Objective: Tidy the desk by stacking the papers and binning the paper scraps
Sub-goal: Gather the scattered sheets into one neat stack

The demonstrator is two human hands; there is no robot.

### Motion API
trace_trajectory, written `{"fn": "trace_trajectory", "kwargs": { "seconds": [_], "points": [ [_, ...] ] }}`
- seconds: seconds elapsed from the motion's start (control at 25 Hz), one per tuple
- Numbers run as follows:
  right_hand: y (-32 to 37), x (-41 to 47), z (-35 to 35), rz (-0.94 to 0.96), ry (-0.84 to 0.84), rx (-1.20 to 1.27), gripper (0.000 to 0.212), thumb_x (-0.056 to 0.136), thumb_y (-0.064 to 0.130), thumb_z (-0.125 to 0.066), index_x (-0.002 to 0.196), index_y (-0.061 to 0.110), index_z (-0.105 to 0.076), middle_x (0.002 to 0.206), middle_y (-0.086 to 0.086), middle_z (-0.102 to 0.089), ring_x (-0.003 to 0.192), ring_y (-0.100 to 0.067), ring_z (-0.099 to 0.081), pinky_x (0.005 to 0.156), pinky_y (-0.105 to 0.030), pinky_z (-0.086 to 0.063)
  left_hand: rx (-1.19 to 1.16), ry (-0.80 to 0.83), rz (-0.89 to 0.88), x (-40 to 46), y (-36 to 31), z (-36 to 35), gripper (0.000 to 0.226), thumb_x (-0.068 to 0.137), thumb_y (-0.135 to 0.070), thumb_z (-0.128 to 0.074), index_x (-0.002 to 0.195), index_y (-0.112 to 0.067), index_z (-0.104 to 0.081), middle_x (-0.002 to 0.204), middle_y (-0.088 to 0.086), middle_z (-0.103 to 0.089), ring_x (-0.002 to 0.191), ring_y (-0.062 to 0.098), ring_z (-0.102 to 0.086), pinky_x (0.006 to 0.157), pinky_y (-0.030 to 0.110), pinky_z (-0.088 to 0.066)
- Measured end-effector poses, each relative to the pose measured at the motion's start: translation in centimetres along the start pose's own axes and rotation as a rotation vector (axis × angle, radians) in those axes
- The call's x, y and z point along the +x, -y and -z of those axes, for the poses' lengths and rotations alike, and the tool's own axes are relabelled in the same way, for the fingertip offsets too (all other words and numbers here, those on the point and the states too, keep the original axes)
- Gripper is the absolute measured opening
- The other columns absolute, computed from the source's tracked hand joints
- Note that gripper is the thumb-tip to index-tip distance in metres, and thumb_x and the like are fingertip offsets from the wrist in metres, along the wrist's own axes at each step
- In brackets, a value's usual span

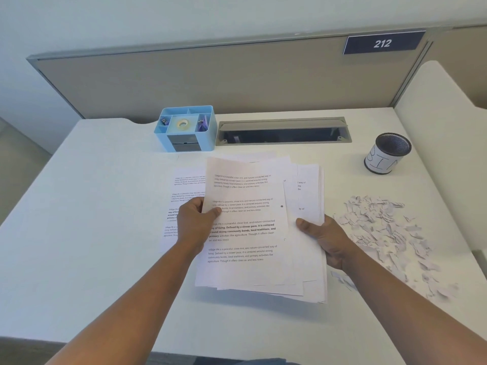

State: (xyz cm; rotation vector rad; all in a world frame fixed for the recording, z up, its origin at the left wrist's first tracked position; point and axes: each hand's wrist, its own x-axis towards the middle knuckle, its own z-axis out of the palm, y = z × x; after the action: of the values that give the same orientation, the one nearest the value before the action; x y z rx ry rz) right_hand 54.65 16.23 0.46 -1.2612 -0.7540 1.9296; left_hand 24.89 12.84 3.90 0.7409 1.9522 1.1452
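A loose stack of printed papers [266,264] is held over the middle of the white desk [92,233]. My left hand [196,222] pinches the top sheet [245,206] at its left edge, thumb on the print. My right hand [326,241] grips the stack's right edge, thumb on top and fingers underneath. One more printed sheet [181,196] lies flat on the desk to the left, partly under my left hand. A spread of torn paper scraps [390,230] covers the desk to the right. A small black mesh cup labelled BIN [387,154] stands at the back right.
A light blue desk organiser [185,129] with tape and clips stands at the back centre-left. Beside it an open grey cable hatch [283,131] is sunk into the desk. A beige partition [210,80] closes the back, and a white side panel [442,127] stands on the right.
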Motion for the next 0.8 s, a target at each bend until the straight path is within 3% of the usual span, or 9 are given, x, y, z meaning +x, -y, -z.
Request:
{"fn": "trace_trajectory", "kwargs": {
  "seconds": [0.12,0.24,0.48,0.8],
  "points": [
    [-0.2,0.0,0.2,0.0,-0.002,-0.001,0.04,0.087,0.01,-0.074,0.126,0.005,-0.067,0.119,-0.017,-0.074,0.109,-0.036,-0.072,0.091,-0.054,-0.059,-0.011,0.013,-0.003,-0.3,-0.4,-0.1,0.019,0.085,-0.006,-0.08,0.099,-0.018,-0.074,0.091,-0.003,-0.079,0.082,0.021,-0.077,0.075,0.041,-0.064],
    [-0.4,-0.1,0.2,0.007,-0.004,0.008,0.041,0.087,0.01,-0.074,0.127,0.005,-0.067,0.12,-0.017,-0.074,0.111,-0.037,-0.071,0.094,-0.056,-0.057,0.055,-0.015,-0.082,-0.8,-0.6,-0.3,0.017,0.086,-0.009,-0.078,0.091,-0.025,-0.074,0.087,-0.007,-0.078,0.08,0.017,-0.076,0.074,0.036,-0.063],
    [-0.6,-0.7,0.0,0.019,-0.008,0.033,0.032,0.091,0.007,-0.071,0.123,0.005,-0.068,0.116,-0.015,-0.075,0.104,-0.032,-0.074,0.08,-0.044,-0.063,0.144,-0.006,-0.135,-1.4,-0.4,-0.4,0.013,0.088,-0.014,-0.076,0.09,-0.027,-0.073,0.087,-0.011,-0.077,0.079,0.014,-0.075,0.073,0.04,-0.064],
    [-1.2,-0.9,0.2,0.005,-0.041,0.039,0.034,0.09,0.008,-0.072,0.123,0.005,-0.068,0.116,-0.016,-0.075,0.105,-0.033,-0.074,0.082,-0.046,-0.062,0.245,0.014,-0.259,-2.5,0.2,-0.7,0.011,0.095,-0.018,-0.069,0.094,-0.028,-0.069,0.085,-0.014,-0.073,0.079,0.014,-0.071,0.071,0.034,-0.061]
  ]
}}
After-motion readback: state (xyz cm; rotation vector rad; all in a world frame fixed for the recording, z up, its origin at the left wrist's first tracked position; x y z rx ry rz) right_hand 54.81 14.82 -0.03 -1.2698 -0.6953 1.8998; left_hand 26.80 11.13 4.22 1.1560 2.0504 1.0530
